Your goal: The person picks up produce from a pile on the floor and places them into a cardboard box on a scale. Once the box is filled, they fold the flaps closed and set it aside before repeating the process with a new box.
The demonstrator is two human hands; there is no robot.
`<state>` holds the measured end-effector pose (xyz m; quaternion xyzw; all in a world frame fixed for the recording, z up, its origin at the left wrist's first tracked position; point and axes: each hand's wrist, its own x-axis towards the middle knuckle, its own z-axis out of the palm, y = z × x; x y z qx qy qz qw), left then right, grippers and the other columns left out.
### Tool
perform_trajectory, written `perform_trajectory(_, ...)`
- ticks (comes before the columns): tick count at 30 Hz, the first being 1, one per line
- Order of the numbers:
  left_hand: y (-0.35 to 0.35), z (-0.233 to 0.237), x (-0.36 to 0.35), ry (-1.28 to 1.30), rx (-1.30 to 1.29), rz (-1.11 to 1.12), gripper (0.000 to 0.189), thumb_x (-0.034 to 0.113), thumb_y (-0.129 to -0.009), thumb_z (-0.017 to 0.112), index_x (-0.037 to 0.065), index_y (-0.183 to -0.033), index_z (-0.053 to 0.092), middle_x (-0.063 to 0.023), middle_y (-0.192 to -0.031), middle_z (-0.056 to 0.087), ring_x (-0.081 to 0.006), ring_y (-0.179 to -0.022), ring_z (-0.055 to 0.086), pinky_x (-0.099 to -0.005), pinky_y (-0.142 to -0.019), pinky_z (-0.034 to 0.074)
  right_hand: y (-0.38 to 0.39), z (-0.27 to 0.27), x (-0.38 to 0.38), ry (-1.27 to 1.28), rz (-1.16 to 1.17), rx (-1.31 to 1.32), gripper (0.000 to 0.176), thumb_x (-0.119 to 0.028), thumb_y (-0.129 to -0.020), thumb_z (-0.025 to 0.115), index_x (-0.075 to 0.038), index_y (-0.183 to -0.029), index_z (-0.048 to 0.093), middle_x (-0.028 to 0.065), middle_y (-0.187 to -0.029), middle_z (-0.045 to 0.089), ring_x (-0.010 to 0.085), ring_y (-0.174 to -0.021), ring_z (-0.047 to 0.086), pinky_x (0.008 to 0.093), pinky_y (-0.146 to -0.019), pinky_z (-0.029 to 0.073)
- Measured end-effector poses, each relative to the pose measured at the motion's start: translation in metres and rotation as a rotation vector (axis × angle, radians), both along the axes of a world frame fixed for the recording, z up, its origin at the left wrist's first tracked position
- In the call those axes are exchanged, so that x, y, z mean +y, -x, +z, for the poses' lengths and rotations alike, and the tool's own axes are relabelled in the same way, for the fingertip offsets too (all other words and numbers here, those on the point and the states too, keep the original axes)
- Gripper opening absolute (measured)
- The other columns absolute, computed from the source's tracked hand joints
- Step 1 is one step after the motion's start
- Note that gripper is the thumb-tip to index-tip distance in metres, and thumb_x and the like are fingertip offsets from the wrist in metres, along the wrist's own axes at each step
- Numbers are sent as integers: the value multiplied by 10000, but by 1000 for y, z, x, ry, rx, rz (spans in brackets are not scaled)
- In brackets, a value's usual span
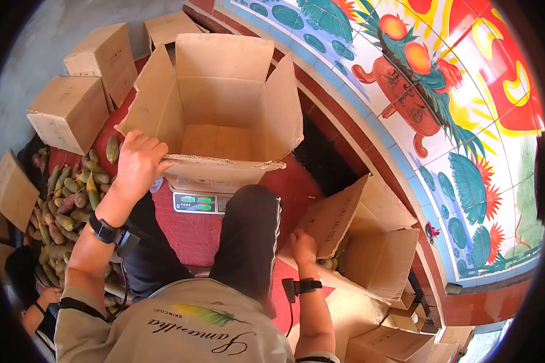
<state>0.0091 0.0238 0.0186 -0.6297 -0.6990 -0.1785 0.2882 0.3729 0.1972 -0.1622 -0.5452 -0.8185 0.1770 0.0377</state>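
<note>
My left hand (140, 158) grips the near left rim of a large open cardboard box (209, 169), fingers over its edge. The flaps stand up and the bare bottom shows inside. Under the box's near side is a digital scale (195, 203) with lit green displays; it appears to bear the box. At my right side, my right hand (303, 245) is closed at the near edge of a second open cardboard box (330, 224), with the fingertips partly hidden. Some greenish produce (329, 264) lies inside that second box.
A large heap of green and reddish elongated tubers or vegetables (66, 209) lies to my left. Closed cartons (72, 115) stand beyond it on a red mat (188, 239). More cartons (390, 345) sit behind me at right. Another person's hand (48, 296) shows at lower left. A tiled painted wall (406, 145) curves along the right.
</note>
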Motion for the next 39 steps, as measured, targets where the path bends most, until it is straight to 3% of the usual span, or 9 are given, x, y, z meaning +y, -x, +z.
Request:
perform_trajectory(13, 5, 16, 12, -37, -17, -41, 320, 252, -540, 710, 47, -601, 471, -82, -582, 449, -275, -603, 499, -367, -693, 419, 0, -5, 4, 65, -32, -61, 223, -264, -800, 568, -87, -897, 665, 202, -855, 641, 374, -837, 613, 452, -756, 487)
perform_trajectory(22, -5, 17, 8, -55, -7, -53, 290, 250, -559, 728, 68, -648, 521, -55, -608, 497, -240, -635, 520, -383, -788, 429, 1, -7, 3, 101, -55, -175, 254, -305, -813, 563, -108, -945, 654, 184, -901, 644, 354, -868, 613, 443, -769, 484)
perform_trajectory(25, -13, 16, 1, -63, -1, -22, 298, 220, -560, 738, 62, -764, 588, -51, -717, 568, -239, -736, 555, -425, -871, 404, 0, -17, 4, 106, -52, -148, 261, -311, -820, 555, -108, -949, 654, 185, -914, 643, 356, -870, 612, 447, -774, 482)
perform_trajectory(27, -13, 10, -9, -60, 51, 6, 420, 216, -566, 737, 61, -930, 595, -61, -937, 605, -250, -923, 558, -469, -937, 361, -3, -40, 8, 115, -47, -90, 267, -306, -828, 542, -91, -947, 648, 195, -919, 639, 367, -869, 611, 453, -778, 480)
perform_trajectory(28, -13, 8, -13, -61, 52, -1, 420, 216, -566, 737, 61, -930, 595, -61, -937, 605, -250, -923, 558, -469, -937, 361, -3, -51, 10, 115, -53, -88, 267, -306, -828, 542, -91, -947, 648, 195, -919, 639, 367, -869, 611, 453, -778, 480)
perform_trajectory(30, -12, 3, -23, -96, 77, 72, 498, 228, -612, 736, 64, -1046, 555, -100, -1149, 546, -282, -1086, 503, -495, -968, 330, -1, -63, 10, 175, -103, -161, 283, -307, -836, 521, -76, -951, 638, 203, -924, 637, 377, -869, 610, 460, -784, 479)
perform_trajectory(34, -2, -29, -55, -169, 63, 18, 501, 221, -748, 675, 74, -1175, 459, -177, -1270, 452, -384, -1164, 428, -522, -974, 310, 1, -75, 5, 194, -134, -127, 289, -307, -839, 500, -67, -933, 628, 213, -927, 634, 380, -873, 611, 465, -778, 481)
perform_trajectory(36, 5, -49, -69, -176, 23, 13, 505, 214, -771, 655, 78, -1203, 433, -187, -1293, 423, -398, -1176, 412, -526, -977, 305, -2, -88, 6, 175, -3, -190, 284, -302, -841, 483, -63, -915, 620, 223, -926, 629, 375, -872, 613, 471, -767, 482)
perform_trajectory(39, 14, -78, -85, -185, 36, 37, 519, 194, -803, 625, 89, -1252, 387, -212, -1337, 361, -424, -1203, 373, -534, -987, 292, -1, -99, 6, 160, -97, -101, 271, -288, -839, 481, -56, -864, 619, 228, -882, 630, 379, -832, 618, 478, -730, 488)
